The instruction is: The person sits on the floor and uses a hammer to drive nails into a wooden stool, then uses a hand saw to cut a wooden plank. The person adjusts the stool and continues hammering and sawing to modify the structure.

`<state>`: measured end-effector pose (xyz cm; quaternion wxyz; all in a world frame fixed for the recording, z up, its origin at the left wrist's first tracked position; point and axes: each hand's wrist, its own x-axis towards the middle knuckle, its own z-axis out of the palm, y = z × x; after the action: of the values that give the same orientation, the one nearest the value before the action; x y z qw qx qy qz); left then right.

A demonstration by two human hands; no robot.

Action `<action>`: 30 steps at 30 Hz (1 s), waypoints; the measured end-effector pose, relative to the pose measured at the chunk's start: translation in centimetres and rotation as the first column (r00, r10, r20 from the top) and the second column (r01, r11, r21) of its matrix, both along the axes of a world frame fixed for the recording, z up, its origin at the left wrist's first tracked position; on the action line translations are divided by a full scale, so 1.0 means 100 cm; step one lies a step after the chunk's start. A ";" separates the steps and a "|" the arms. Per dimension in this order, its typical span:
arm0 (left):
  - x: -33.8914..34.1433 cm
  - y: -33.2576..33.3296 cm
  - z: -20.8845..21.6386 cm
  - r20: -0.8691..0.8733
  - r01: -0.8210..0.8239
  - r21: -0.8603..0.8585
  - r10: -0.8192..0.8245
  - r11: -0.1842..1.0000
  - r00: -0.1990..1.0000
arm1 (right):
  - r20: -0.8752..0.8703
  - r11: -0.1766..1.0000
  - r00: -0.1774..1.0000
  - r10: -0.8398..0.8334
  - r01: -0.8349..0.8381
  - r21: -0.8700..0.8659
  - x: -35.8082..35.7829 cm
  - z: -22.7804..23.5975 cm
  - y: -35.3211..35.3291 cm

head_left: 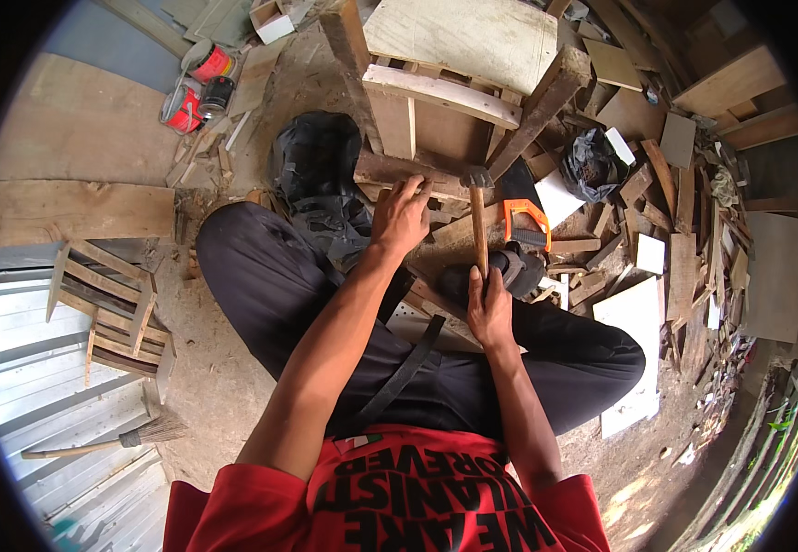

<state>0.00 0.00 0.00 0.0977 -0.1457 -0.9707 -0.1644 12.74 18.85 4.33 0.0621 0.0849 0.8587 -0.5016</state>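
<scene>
My right hand [491, 310] is wrapped round the wooden handle of a hammer [480, 225], whose dark head is raised at the corner of a wooden frame. This frame [440, 92] has thick legs and pale crosspieces, and stands tilted in front of me. Its near brown rail [382, 169] lies under the fingertips of my left hand [403, 216]. Those fingers are bent and drawn together, and whatever may be pinched between them is too small to make out. Right of the hammer lies a handsaw [526, 224] with an orange and black handle, near my foot.
Wood offcuts [684, 221] are heaped along the right side. A black plastic bag [592, 164] lies among them; a larger black bag [316, 166] sits left of the frame. Red paint cans [181, 110], slatted wooden pieces [109, 304] and a broom [146, 432] are at the left.
</scene>
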 end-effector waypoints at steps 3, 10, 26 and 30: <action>0.004 -0.001 0.000 -0.028 0.007 0.006 -0.006 1.000 1.000 | -0.015 1.000 1.000 0.016 -0.016 0.001 0.003 0.001 -0.001; 0.005 -0.003 -0.001 -0.042 0.022 -0.016 -0.023 1.000 0.999 | 0.031 0.999 0.999 0.031 -0.030 -0.013 0.002 0.009 -0.004; 0.003 -0.005 -0.004 -0.102 0.073 -0.008 -0.073 0.997 0.992 | -0.003 0.998 0.998 0.055 -0.055 -0.033 -0.010 0.010 -0.011; 0.003 -0.005 -0.008 -0.090 0.063 0.022 -0.061 0.998 0.994 | -0.064 0.996 0.996 0.068 -0.071 -0.049 -0.008 0.004 -0.013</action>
<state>0.26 -0.45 -0.77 0.1378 -0.1816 -0.9583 -0.1725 11.96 17.51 4.74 0.0549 0.0377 0.8494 -0.5235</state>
